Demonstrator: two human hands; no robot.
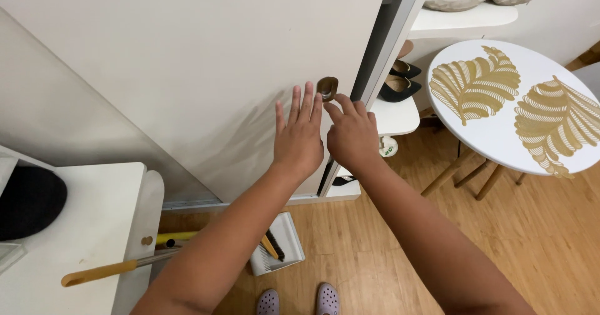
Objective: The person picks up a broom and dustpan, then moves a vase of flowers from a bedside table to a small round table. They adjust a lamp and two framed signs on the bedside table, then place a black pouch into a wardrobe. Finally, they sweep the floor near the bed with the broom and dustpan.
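Both hands are up at the handle, a small brown recessed pull, oval and glossy, set into the smooth matte white cabinet door right by its right edge. The left hand lies flat on the door just left of the handle, fingers spread and straight, clamped on nothing. The right hand sits just below and right of the handle, fingers curled, fingertips reaching up to the pull's lower rim; whether they grip it, I cannot tell.

Right of the handle, a dark gap runs down the door's edge, and beyond it white shelves show a pair of black pointed shoes. Further right of the handle stands a round white table with gold leaf patterns, on slim wooden legs.

Well below the handle, on the warm wood-plank floor, there is open room. A grey dustpan with a brush lies there, and lilac clogs poke in at the bottom. Lower left of the handle, a white worktop with a rounded edge carries a black cap.
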